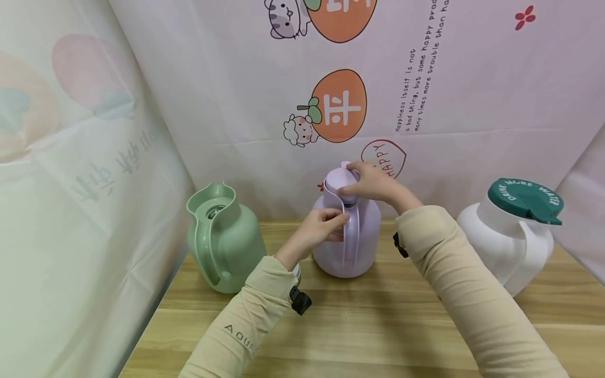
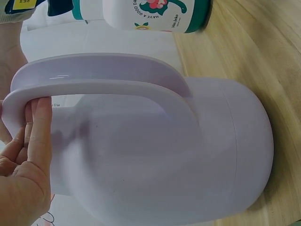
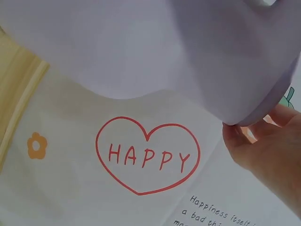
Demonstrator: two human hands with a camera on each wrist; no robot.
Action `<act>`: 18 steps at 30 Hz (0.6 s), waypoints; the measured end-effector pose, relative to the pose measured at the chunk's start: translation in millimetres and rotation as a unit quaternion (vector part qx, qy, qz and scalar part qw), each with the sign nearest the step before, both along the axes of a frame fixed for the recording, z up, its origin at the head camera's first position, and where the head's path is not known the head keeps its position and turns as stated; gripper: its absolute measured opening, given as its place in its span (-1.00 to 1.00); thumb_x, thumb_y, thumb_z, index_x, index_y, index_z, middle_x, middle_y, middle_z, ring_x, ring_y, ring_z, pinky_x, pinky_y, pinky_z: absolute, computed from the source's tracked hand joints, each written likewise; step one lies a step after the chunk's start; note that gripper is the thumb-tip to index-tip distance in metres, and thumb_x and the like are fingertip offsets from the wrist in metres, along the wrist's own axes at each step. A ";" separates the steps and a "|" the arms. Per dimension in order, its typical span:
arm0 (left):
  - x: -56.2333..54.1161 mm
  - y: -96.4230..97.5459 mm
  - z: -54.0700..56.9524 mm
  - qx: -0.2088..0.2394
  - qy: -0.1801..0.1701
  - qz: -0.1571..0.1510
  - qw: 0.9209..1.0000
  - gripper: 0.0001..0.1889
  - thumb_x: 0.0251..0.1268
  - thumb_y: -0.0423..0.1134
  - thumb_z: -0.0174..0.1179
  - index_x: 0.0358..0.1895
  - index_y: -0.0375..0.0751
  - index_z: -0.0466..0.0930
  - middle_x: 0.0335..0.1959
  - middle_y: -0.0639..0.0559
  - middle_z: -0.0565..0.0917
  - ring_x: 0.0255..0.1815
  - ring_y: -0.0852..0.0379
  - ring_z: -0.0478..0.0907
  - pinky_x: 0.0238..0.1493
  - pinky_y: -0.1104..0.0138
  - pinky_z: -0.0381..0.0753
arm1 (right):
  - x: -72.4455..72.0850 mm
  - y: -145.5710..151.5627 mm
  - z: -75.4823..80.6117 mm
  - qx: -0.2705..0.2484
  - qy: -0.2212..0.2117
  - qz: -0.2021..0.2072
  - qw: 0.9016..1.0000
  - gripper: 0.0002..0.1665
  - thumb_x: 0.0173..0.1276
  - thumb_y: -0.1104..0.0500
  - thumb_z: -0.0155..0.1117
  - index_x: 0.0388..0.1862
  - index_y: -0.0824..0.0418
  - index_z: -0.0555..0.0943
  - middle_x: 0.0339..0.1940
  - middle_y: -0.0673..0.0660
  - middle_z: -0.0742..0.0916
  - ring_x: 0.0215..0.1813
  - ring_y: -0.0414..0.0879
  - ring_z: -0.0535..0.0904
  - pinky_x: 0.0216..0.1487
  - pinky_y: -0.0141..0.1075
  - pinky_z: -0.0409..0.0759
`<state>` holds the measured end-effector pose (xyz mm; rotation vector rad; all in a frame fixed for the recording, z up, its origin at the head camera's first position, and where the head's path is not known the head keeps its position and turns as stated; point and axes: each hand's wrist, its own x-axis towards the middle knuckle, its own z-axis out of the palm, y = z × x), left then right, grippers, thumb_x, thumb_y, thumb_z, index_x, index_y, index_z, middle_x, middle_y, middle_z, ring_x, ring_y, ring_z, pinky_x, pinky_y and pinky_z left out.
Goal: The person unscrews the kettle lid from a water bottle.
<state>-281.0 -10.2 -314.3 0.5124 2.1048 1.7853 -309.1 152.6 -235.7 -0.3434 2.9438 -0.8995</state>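
A lilac thermos jug (image 1: pixel 366 239) stands upright on the wooden table in the middle of the head view. My left hand (image 1: pixel 317 227) grips the upper part of its handle (image 2: pixel 108 87), fingertips tucked inside the loop. At the top, my right hand (image 1: pixel 373 184) holds the round lilac lid (image 1: pixel 336 178) between thumb and fingers. The lid looks tilted, with a dark gap under its near side. In the right wrist view, the fingers (image 3: pixel 258 141) touch the lilac rim from below; much of the top is out of that view.
To the left stands a green jug (image 1: pixel 241 247) with its mouth uncovered and a silvery stopper inside. A white jug (image 1: pixel 491 241) with a dark green lid (image 1: pixel 524 199) is at the right. Printed cloth (image 1: pixel 246 105) hangs close behind. My left wrist partly hides a small round object (image 1: pixel 297 271).
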 end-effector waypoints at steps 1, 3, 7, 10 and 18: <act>0.0 0.1 -0.2 0.001 0.001 0.000 1.000 -0.64 0.44 -0.18 0.05 0.09 -0.41 0.53 -0.19 -0.04 0.62 -0.25 0.15 0.63 -0.01 0.24 0.70 | 0.3 -0.6 -0.2 -0.002 0.001 -0.002 1.000 -0.07 0.25 -0.06 0.25 0.46 0.34 0.15 0.46 0.42 0.27 0.39 0.28 0.26 0.38 0.16 0.31; -0.1 0.1 -0.2 0.001 0.002 -0.001 1.000 -0.64 0.44 -0.18 0.05 0.08 -0.42 0.53 -0.20 -0.03 0.62 -0.25 0.16 0.63 -0.02 0.24 0.70 | 2.0 -4.6 -0.4 0.002 0.011 -0.022 1.000 -0.05 0.25 -0.12 0.24 0.46 0.35 0.15 0.45 0.45 0.23 0.42 0.32 0.19 0.38 0.19 0.28; -1.1 -0.9 -1.0 -0.003 -0.002 -0.001 1.000 -0.64 0.43 -0.16 0.06 0.07 -0.40 0.53 -0.18 -0.04 0.62 -0.24 0.14 0.64 -0.02 0.24 0.70 | 5.9 -16.8 -3.5 0.035 0.043 -0.096 0.994 0.12 0.18 -0.35 0.21 0.45 0.37 0.14 0.41 0.53 0.22 0.43 0.40 0.08 0.37 0.24 0.23; -1.6 -1.6 -0.2 -0.008 -0.006 -0.001 1.000 -0.63 0.44 -0.15 0.06 0.10 -0.38 0.53 -0.11 -0.07 0.62 -0.21 0.15 0.63 -0.01 0.24 0.70 | 7.6 -24.3 -6.4 0.061 0.069 -0.135 0.987 0.19 0.09 -0.43 0.24 0.39 0.41 0.20 0.34 0.55 0.29 0.38 0.41 0.12 0.36 0.21 0.21; -0.5 -1.6 2.2 -0.013 -0.007 -0.005 1.000 -0.64 0.45 -0.15 0.04 0.08 -0.38 0.53 -0.13 -0.04 0.61 -0.21 0.13 0.63 -0.01 0.24 0.70 | 5.9 -27.0 -4.9 0.092 0.103 -0.113 0.984 -0.02 0.15 -0.27 0.28 0.27 0.45 0.32 0.18 0.47 0.50 0.25 0.32 0.34 0.37 0.10 0.21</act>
